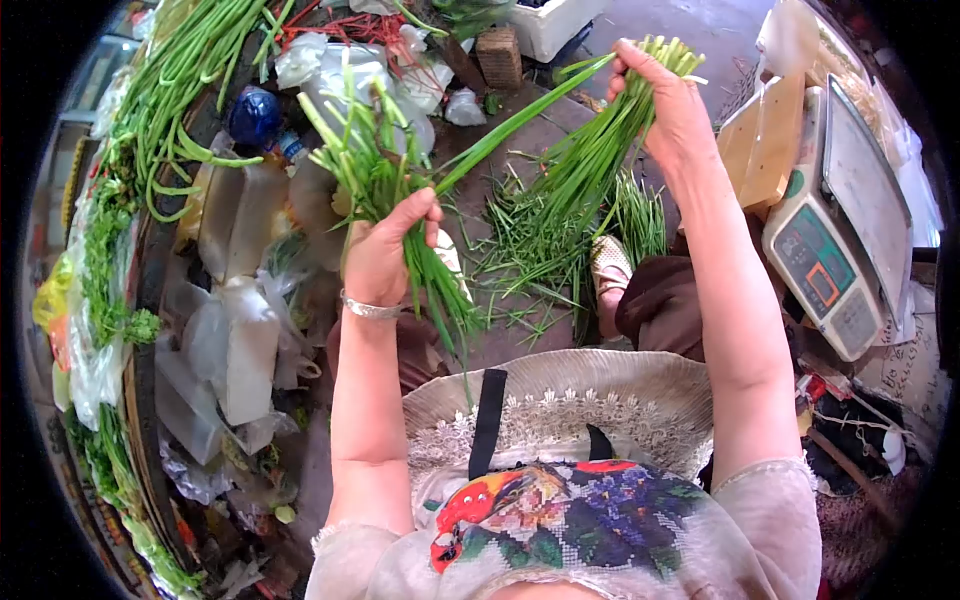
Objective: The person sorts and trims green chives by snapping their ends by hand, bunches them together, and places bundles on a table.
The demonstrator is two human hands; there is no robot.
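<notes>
My left hand, with a bracelet at the wrist, is closed around an untidy bunch of garlic chives. Their pale stem ends point up, and the leaves hang below the fist. Up and to the right, my right hand grips a neater bunch of garlic chives, cut ends on top and leaves hanging toward the floor. A few long green blades stretch between the two hands, pinched at the right fingertips. Beneath, loose chive leaves lie scattered on the floor between my feet.
A weighing scale stands at the right beside a wooden board. Along the left runs a ledge of green vegetables, with plastic bags and white foam pieces below. A white foam box and a brick are at the top.
</notes>
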